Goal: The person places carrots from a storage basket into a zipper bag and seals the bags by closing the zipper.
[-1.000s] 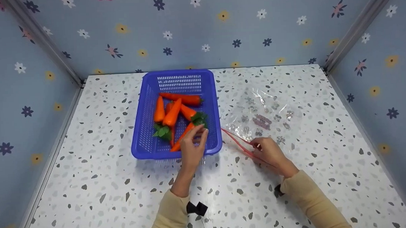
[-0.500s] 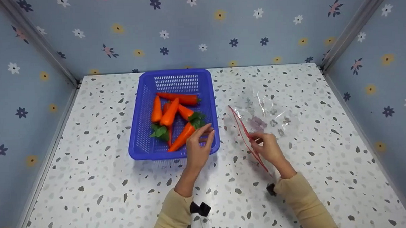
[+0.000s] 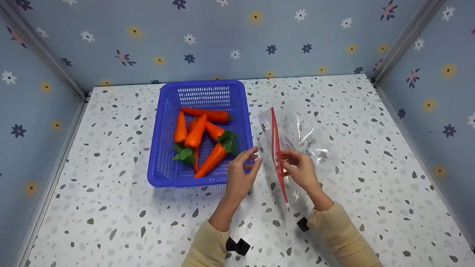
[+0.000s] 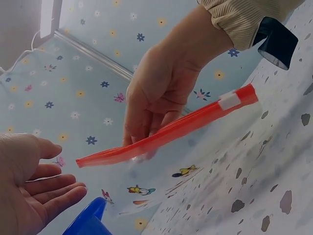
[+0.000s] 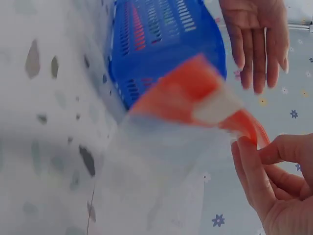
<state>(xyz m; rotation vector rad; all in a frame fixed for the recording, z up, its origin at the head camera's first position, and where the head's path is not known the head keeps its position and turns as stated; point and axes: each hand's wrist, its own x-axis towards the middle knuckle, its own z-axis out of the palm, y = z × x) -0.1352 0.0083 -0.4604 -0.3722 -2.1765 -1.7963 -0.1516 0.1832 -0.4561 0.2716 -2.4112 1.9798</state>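
My right hand [image 3: 301, 171] pinches the red zip edge of a clear zip bag [image 3: 276, 148] at about its middle. The bag's mouth stands upright, and its clear body trails to the right on the table. In the left wrist view the red strip [image 4: 166, 137] carries a white slider [image 4: 229, 101] near one end, and small coloured prints show on the plastic. My left hand [image 3: 241, 179], empty with relaxed fingers, hovers at the right front corner of the blue basket [image 3: 155, 152], apart from the bag. Several orange carrots [image 3: 210, 160], some with green leafy tops [image 3: 184, 154], lie inside the basket.
The basket stands on a speckled white table [image 3: 118, 216] left of the bag. Flowered blue panels [image 3: 210, 35] rise at the back and both sides. Black wrist cameras [image 3: 242, 247] sit on both sleeves.
The right hand has moved left with the bag, swinging its red edge from slanting to nearly upright in view. The left hand has drifted right, from over the carrots to the basket's rim.
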